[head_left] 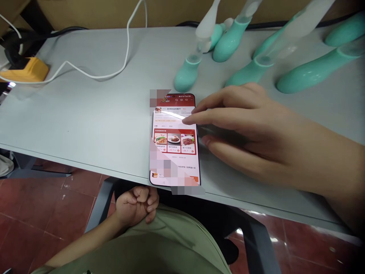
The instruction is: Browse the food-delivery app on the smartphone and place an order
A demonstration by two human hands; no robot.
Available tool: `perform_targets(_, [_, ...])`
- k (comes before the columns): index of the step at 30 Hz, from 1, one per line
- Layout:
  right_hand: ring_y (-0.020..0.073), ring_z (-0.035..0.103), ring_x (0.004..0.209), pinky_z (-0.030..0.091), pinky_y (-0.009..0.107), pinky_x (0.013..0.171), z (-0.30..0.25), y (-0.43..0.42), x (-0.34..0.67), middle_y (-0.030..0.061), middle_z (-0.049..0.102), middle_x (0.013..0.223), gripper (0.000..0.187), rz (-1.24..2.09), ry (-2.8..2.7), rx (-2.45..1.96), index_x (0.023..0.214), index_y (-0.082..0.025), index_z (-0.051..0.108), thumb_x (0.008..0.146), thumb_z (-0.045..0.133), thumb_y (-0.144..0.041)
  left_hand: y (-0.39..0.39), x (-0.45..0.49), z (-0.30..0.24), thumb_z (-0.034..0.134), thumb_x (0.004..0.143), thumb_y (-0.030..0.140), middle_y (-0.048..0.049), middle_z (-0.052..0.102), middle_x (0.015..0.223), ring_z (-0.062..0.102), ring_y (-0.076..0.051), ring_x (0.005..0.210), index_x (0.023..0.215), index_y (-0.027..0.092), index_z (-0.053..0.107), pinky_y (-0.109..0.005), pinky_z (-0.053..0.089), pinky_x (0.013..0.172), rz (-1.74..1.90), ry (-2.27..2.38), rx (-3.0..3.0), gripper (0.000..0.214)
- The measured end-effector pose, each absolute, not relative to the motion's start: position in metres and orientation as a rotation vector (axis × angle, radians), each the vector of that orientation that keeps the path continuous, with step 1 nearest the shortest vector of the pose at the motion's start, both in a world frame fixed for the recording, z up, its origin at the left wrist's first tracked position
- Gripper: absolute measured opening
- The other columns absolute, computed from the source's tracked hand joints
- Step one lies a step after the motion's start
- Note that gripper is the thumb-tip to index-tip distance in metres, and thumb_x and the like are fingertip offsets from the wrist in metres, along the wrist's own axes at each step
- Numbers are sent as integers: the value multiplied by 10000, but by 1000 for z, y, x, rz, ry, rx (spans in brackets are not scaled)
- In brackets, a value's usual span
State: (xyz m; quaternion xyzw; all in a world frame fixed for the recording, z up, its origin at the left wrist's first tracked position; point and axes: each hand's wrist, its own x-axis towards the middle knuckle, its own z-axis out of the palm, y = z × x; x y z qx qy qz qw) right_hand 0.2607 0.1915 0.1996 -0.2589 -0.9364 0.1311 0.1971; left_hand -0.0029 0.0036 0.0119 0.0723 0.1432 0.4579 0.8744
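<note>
1. The left hand (137, 207) is nearest, down on the lap below the near edge of the desk (85, 114). It is curled into a fist and holds nothing that I can see. From there it may be too slow to catch a falling phone.
2. The phone (173, 139) lies flat, screen up, right at the near edge of the desk. Its bottom end seems to poke out past the edge, but blurry patches there make it hard to be sure. A hard push could tip it off onto the floor.
3. The right hand (256, 125) hangs over the right side of the phone, with its fingers loosely spread and holding nothing. The pointing finger (194, 121) touches the top part of the screen. A slip, or a second finger brushing the glass, could press the wrong thing.
4. Green-handled tools (186, 74) lie just behind the phone. A quick lift of the right hand could knock them and set them rolling.
5. Far back on the left, a white cable (94, 76) runs toward a yellow plug box (27, 70) at the far left corner. A snag could drag it.
</note>
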Motion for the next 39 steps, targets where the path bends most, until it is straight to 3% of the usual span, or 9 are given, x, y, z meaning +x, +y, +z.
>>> perform_targets(7, [272, 594, 1071, 549, 495, 879, 197, 190, 262, 49, 640, 1277, 301, 467, -2615, -651, 1141, -363, 764, 1001, 532, -233, 5, -1, 14, 553, 684, 267, -52, 438, 827, 500, -187, 745, 684, 204, 351, -228, 470, 522, 962, 301, 177, 211])
perform_targets(11, [283, 611, 1065, 530, 533, 938, 196, 192, 262, 65, 666, 1243, 327, 433, -2607, -724, 1266, -340, 720, 1001, 545, -265, 5, -1, 14, 537, 705, 273, -52, 436, 826, 499, -185, 755, 686, 200, 364, -222, 470, 529, 961, 280, 202, 189])
perform_targets(21, [307, 611, 1061, 529, 560, 941, 196, 191, 263, 62, 667, 1241, 280, 426, -2608, -751, 1175, -342, 734, 978, 557, -252, 4, -1, 13, 540, 715, 288, -48, 418, 807, 476, -183, 737, 683, 199, 374, -231, 470, 535, 957, 293, 220, 192])
perform_targets(34, [282, 620, 1087, 536, 556, 955, 198, 193, 263, 96, 674, 1243, 304, 380, -2631, -664, 1269, -270, 687, 1011, 537, -214, 5, 0, 14, 544, 693, 289, -42, 394, 775, 457, -193, 712, 661, 207, 367, -249, 439, 521, 969, 315, 227, 198])
perform_targets(39, [276, 616, 1089, 532, 543, 951, 198, 193, 263, 88, 667, 1253, 295, 380, -2639, -666, 1269, -287, 673, 1016, 535, -225, 6, 0, 15, 543, 666, 291, -37, 402, 763, 460, -181, 695, 681, 203, 378, -261, 436, 557, 970, 313, 229, 188])
